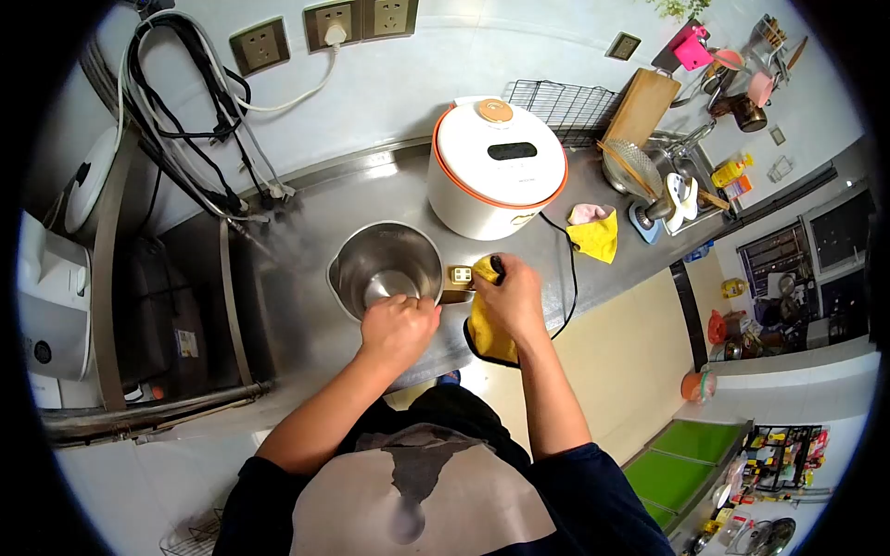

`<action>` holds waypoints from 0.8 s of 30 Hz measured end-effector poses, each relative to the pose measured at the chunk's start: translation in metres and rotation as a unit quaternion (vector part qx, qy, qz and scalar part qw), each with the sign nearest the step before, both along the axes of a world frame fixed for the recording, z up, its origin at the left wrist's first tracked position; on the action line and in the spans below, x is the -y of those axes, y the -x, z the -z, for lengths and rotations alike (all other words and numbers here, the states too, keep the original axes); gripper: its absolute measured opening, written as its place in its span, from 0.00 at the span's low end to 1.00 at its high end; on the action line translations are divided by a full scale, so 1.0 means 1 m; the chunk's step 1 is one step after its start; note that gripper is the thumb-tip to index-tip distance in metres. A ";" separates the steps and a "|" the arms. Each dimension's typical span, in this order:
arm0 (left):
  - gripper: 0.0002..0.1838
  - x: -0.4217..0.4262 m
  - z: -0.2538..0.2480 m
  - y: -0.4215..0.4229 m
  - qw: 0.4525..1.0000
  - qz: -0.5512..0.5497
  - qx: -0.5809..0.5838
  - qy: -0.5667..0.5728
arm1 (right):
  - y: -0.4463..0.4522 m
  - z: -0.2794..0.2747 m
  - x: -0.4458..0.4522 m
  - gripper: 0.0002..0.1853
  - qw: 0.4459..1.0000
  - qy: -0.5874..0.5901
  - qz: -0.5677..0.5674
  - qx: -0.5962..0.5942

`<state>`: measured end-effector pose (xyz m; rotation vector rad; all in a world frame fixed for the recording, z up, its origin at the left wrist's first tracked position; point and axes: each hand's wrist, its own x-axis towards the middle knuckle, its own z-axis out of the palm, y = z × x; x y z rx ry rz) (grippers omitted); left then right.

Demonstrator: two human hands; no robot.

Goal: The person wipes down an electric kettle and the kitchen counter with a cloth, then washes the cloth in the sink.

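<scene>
A stainless steel jug [387,262] stands on the metal counter, its open top facing up and its inside bare. My left hand [400,332] is closed over the jug's near rim, the fingers curled toward the inside. From the jug's right side sticks out a handle with a small panel of light squares [461,274]. Beside that handle, my right hand [508,295] grips a yellow cloth [490,332] with a dark edge, which hangs down toward the counter's front edge. Whether the cloth presses on the handle is hidden by my fingers.
Behind the jug sits a white rice cooker [501,167] with an orange rim. Another yellow cloth [594,233] lies right of it, near a black cord [574,287]. Farther right are a strainer [632,170], a cutting board [644,107] and the sink [693,165]. Cables [185,102] hang at left.
</scene>
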<state>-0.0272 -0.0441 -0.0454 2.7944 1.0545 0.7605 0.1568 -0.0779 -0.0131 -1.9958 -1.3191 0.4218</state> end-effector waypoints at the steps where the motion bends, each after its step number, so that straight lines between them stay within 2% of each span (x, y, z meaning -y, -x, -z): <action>1: 0.12 -0.001 0.000 0.001 1.000 0.008 -0.003 0.001 | 0.001 0.001 -0.005 0.14 1.000 -0.002 0.002 -0.001; 3: 0.12 0.001 0.000 0.000 1.000 0.018 -0.003 -0.001 | -0.002 -0.001 -0.018 0.13 0.998 -0.023 -0.010 0.056; 4: 0.12 0.000 0.000 -0.001 1.000 0.012 -0.001 -0.009 | -0.009 -0.010 -0.025 0.12 0.998 0.009 0.002 -0.060; 5: 0.12 0.000 0.001 0.000 1.000 0.001 -0.001 -0.010 | -0.011 -0.017 -0.020 0.13 0.997 0.029 0.021 -0.071; 8: 0.12 0.001 0.000 -0.001 1.000 0.001 0.013 0.009 | -0.009 -0.021 -0.003 0.14 0.974 0.031 0.022 -0.222; 9: 0.12 0.001 0.000 -0.002 1.000 0.001 0.013 0.012 | -0.006 -0.017 -0.002 0.14 0.974 0.034 0.023 -0.222; 11: 0.12 0.001 0.000 -0.003 1.000 -0.011 0.013 0.010 | 0.002 -0.006 -0.004 0.14 0.994 0.036 0.036 -0.098; 17: 0.12 0.001 0.003 -0.004 1.000 -0.020 0.005 0.001 | 0.014 -0.003 0.018 0.14 0.997 0.064 0.030 -0.022; 19: 0.12 0.000 0.000 -0.004 1.000 -0.018 0.008 0.004 | 0.021 -0.001 0.036 0.13 0.997 0.070 -0.013 -0.012; 23: 0.11 0.001 0.001 -0.002 1.000 -0.009 0.004 0.012 | 0.033 0.007 0.047 0.17 0.995 -0.083 -0.029 0.043; 24: 0.11 0.001 0.002 -0.002 1.000 -0.009 0.004 0.011 | 0.033 0.007 0.043 0.19 0.988 -0.109 -0.055 0.094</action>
